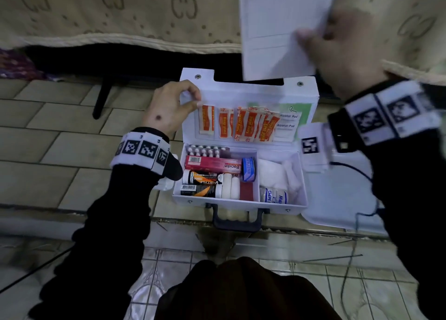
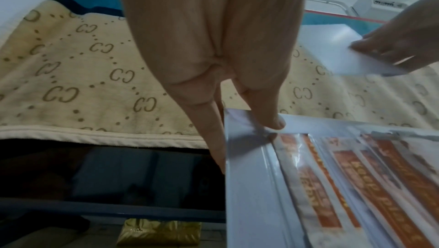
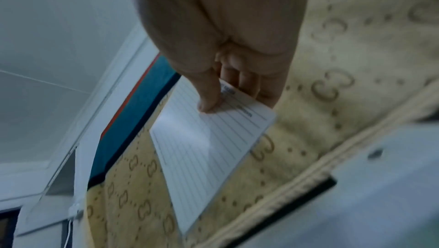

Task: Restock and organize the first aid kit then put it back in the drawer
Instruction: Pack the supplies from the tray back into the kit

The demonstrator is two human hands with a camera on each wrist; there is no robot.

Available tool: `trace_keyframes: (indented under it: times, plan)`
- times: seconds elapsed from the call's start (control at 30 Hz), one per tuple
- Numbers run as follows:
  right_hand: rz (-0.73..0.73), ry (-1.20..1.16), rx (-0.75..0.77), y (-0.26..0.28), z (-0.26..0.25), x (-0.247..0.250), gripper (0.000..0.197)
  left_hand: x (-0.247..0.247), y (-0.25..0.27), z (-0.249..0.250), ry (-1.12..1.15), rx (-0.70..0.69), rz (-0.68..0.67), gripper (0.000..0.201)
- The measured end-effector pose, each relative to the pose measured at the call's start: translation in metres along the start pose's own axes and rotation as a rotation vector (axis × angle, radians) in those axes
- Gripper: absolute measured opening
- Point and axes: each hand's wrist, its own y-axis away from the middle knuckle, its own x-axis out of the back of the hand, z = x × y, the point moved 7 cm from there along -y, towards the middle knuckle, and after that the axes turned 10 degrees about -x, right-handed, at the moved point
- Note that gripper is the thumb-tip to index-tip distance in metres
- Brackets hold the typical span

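Note:
The white first aid kit (image 1: 241,204) lies open on the tiled floor with its lid (image 1: 241,90) tilted up. A clear pocket in the lid holds orange plaster strips (image 1: 241,124) and alcohol pads (image 1: 288,122). My left hand (image 1: 190,98) pinches the lid's upper left corner, index finger in front and thumb at the edge (image 2: 249,130). Above the kit, my right hand (image 1: 311,37) grips a white lined card (image 1: 272,30) by one corner; the right wrist view shows the thumb on its face (image 3: 235,100). The base holds a red Bacidin box (image 1: 212,164), tubes, a blue plaster roll (image 1: 248,169) and a crepe bandage (image 1: 275,195).
A bed with a beige patterned blanket (image 1: 120,18) runs just behind the kit, with a dark gap and a black leg (image 1: 101,100) under it. A white tray (image 1: 337,199) crossed by a cable lies right of the kit. A gold packet (image 2: 161,233) sits under the bed.

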Motion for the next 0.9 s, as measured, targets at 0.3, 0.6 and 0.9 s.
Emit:
trace_keyframes:
  times: [0.3, 0.6, 0.9]
  plan:
    - [-0.199, 0.08, 0.033, -0.013, 0.002, -0.08, 0.032, -0.001, 0.009, -0.001, 0.059, -0.015, 0.036, 0.006]
    - [-0.189, -0.184, -0.061, -0.015, 0.001, -0.039, 0.026, -0.002, 0.009, -0.003, 0.116, 0.011, 0.02, 0.003]
    - [-0.297, -0.104, -0.117, -0.012, 0.007, -0.054, 0.022, 0.0, 0.008, -0.001, 0.091, 0.007, 0.004, 0.005]
